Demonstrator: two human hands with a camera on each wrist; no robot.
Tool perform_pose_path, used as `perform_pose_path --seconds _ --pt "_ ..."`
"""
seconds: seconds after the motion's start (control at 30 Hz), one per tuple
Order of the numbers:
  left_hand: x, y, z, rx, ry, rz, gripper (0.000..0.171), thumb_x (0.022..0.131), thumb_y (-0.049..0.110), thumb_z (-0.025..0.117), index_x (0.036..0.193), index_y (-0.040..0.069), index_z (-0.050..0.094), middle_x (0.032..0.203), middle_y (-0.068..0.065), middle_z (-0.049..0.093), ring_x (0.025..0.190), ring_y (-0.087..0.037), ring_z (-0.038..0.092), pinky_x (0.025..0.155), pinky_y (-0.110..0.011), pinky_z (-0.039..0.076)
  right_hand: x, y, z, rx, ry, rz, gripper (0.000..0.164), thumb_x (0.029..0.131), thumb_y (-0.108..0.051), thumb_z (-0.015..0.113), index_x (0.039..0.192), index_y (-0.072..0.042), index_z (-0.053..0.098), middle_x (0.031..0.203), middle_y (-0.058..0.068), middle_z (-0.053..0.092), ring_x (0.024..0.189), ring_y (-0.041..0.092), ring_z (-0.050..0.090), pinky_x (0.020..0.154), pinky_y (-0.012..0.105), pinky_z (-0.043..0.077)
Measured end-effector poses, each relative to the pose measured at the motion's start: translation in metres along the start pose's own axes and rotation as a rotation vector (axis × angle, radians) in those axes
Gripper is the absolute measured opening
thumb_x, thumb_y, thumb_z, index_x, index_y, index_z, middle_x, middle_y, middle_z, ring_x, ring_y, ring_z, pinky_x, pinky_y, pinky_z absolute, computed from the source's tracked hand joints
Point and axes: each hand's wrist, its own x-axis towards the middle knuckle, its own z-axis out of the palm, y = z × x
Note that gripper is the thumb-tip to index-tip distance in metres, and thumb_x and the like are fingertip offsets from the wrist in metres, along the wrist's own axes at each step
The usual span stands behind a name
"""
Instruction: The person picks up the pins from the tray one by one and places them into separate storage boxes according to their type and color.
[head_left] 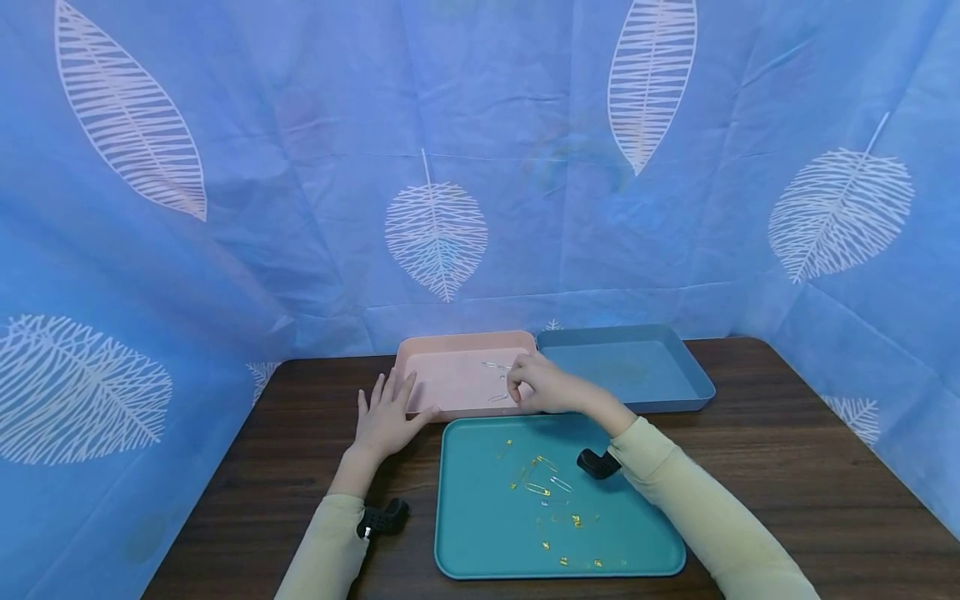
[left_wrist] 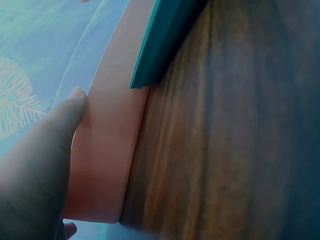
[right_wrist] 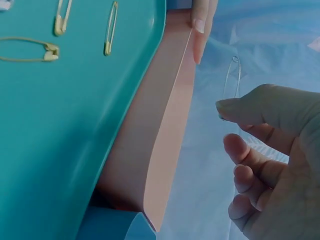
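My right hand (head_left: 551, 385) is over the right part of the pink tray (head_left: 442, 367). Between thumb and forefinger it pinches a silver safety pin (right_wrist: 238, 80), loop end up in the right wrist view; its other fingers are curled. Silver safety pins (head_left: 495, 365) lie in the pink tray beside that hand. With fingers spread, my left hand (head_left: 390, 421) rests at the pink tray's front left corner, its thumb (left_wrist: 76, 100) along the front rim. Gold safety pins (right_wrist: 111, 30) and a few silver ones are scattered in the teal tray (head_left: 480, 533).
A blue tray (head_left: 622, 367) stands to the right of the pink one, their sides close together. The teal tray sits in front of both, against the pink tray's front wall. All stand on a dark wooden table (head_left: 787, 433), with a blue leaf-patterned cloth (head_left: 510, 208) hanging behind.
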Motion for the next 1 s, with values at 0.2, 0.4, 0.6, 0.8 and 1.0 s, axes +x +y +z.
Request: perform_pose_path --seconds 0.2,0.4,0.6,0.8,1.0 --pt "0.001 -0.002 0.003 -0.031 -0.022 -0.013 0.086 0.088 0.07 0.049 0.156 0.024 0.023 0.165 -0.014 0.007 0.152 -0.04 0.001 0.114 -0.071 0.003 0.012 0.006 0.0 0.034 -0.009 0.018 0.023 0.078 0.003 0.063 0.068 -0.014 0.054 0.091 0.01 0.054 0.084 0.018 0.039 0.083 0.044 0.034" --pt "0.0 -0.002 0.002 -0.047 -0.012 -0.015 0.087 0.088 0.07 0.05 0.156 0.024 0.024 0.165 -0.014 0.007 0.152 -0.04 -0.001 0.113 -0.072 0.004 0.024 0.011 0.003 0.025 -0.015 0.057 0.023 0.08 0.002 0.063 0.07 -0.016 0.053 0.092 0.009 0.054 0.087 0.019 0.04 0.08 0.039 0.033" --pt "-0.001 0.001 0.0 -0.049 -0.015 -0.024 0.087 0.087 0.07 0.05 0.156 0.023 0.025 0.165 -0.013 0.004 0.152 -0.04 -0.002 0.113 -0.072 0.004 0.037 0.015 0.007 -0.005 0.022 0.061 0.022 0.077 0.003 0.064 0.069 -0.014 0.054 0.089 0.011 0.052 0.089 0.022 0.041 0.085 0.044 0.031" --pt "-0.001 0.001 0.0 -0.059 -0.026 -0.029 0.087 0.087 0.07 0.051 0.156 0.023 0.025 0.165 -0.014 0.003 0.151 -0.041 -0.001 0.113 -0.072 0.001 0.05 0.022 0.013 -0.089 0.048 0.095 0.021 0.079 -0.001 0.066 0.069 -0.016 0.054 0.092 0.004 0.057 0.099 0.025 0.049 0.104 0.055 0.032" --pt "-0.001 0.002 0.0 -0.049 -0.02 -0.031 0.087 0.087 0.07 0.051 0.156 0.023 0.026 0.165 -0.014 0.005 0.152 -0.041 -0.001 0.113 -0.072 0.004 0.061 0.027 0.016 -0.087 0.053 0.161 0.023 0.083 -0.004 0.065 0.069 -0.019 0.054 0.096 0.003 0.058 0.098 0.026 0.047 0.1 0.054 0.032"
